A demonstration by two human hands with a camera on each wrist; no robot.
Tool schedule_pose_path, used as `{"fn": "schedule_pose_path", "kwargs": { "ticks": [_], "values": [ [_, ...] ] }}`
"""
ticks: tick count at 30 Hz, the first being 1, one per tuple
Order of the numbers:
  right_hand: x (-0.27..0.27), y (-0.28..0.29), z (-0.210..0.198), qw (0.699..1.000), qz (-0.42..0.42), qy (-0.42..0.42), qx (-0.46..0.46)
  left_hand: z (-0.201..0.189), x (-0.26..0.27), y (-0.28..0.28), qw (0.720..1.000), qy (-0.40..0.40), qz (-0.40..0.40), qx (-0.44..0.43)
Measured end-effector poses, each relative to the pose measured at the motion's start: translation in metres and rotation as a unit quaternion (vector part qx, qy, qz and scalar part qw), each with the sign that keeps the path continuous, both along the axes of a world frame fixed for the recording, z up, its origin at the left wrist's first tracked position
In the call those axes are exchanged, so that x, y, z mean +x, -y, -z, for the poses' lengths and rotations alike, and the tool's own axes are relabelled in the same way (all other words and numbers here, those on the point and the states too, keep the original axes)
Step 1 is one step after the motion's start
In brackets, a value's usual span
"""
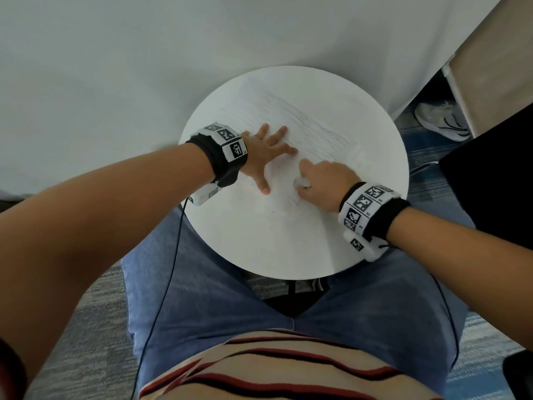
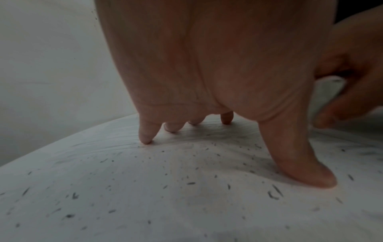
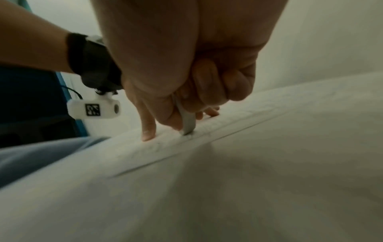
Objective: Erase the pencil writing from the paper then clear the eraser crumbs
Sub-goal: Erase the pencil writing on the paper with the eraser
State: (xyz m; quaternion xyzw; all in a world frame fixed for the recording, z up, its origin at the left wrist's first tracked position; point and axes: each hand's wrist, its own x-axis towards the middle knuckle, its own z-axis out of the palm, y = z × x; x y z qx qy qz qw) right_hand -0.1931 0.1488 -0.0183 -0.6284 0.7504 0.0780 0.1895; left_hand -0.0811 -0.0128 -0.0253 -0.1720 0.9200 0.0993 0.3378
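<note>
The left hand [image 1: 261,157] is spread flat on the paper [image 1: 311,116]; the eraser [image 1: 301,183] is pinched by the right hand [image 1: 323,180] at 4 o'clock. Creasing is risked if bracing slackens.

The paper [image 2: 186,204] on the table [image 1: 259,249] looks matt white, wrinkled and smudged grey. The table is smooth, matt white. On the paper, the eraser [image 3: 188,122] looks smooth white rubber.

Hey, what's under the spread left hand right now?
The spread left hand presses its fingertips on the white paper, with dark eraser crumbs scattered beneath the palm. Any writing directly under the fingertips is hidden.
</note>
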Motion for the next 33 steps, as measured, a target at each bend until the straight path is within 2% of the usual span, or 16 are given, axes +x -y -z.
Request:
{"fn": "schedule_pose_path", "kwargs": {
  "ticks": [2,5,7,10,12,14,15,17,19,21,23,24,26,28,30,33],
  "values": [
    [0.01,-0.008,0.002,0.999,-0.028,-0.043,-0.01,0.0,-0.001,0.0,1.0,-0.001,0.002,0.0],
    [0.026,-0.022,0.001,0.993,-0.109,0.019,0.043,0.001,-0.002,0.001,1.0,-0.003,0.009,-0.002],
    [0.011,-0.012,0.0,0.995,-0.07,0.05,0.047,0.002,-0.001,0.001,1.0,-0.002,0.006,0.001],
    [-0.002,-0.006,0.004,1.0,-0.013,-0.003,-0.01,0.001,0.0,0.001,1.0,-0.003,-0.002,0.006],
    [0.015,-0.017,0.005,0.998,-0.056,-0.025,-0.003,0.001,-0.001,0.001,1.0,-0.006,0.0,0.007],
    [0.028,-0.027,0.003,0.993,-0.112,0.017,0.037,0.002,-0.002,0.001,1.0,-0.004,0.004,0.008],
    [0.026,-0.025,0.001,0.992,-0.108,0.038,0.049,0.003,-0.002,0.001,1.0,-0.002,0.004,0.009],
    [0.01,-0.013,0.002,0.997,-0.041,0.056,0.031,0.004,0.0,0.002,1.0,-0.002,0.0,0.008],
    [0.003,-0.009,0.003,1.0,-0.005,0.018,-0.01,0.003,0.0,0.002,1.0,-0.005,-0.004,0.009],
    [0.014,-0.016,0.004,0.999,-0.041,-0.017,-0.002,0.003,-0.001,0.003,1.0,-0.006,-0.003,0.012],
    [0.026,-0.024,0.002,0.994,-0.099,0.02,0.039,0.004,-0.002,0.003,1.0,-0.004,0.0,0.012],
    [0.025,-0.021,0.0,0.993,-0.104,0.039,0.051,0.004,-0.001,0.003,1.0,-0.003,0.002,0.012],
    [0.011,-0.007,0.001,0.997,-0.053,0.046,0.031,0.004,-0.001,0.002,1.0,-0.002,0.001,0.008],
    [0.008,0.0,0.003,1.0,-0.02,-0.004,-0.008,0.003,0.0,0.002,1.0,-0.003,-0.003,0.008],
    [0.023,-0.007,0.007,0.998,-0.055,-0.037,0.0,0.002,0.0,0.002,1.0,-0.003,-0.003,0.01],
    [0.033,-0.017,0.004,0.992,-0.119,0.024,0.047,0.003,-0.001,0.002,1.0,-0.001,0.003,0.01]
  ]
}}
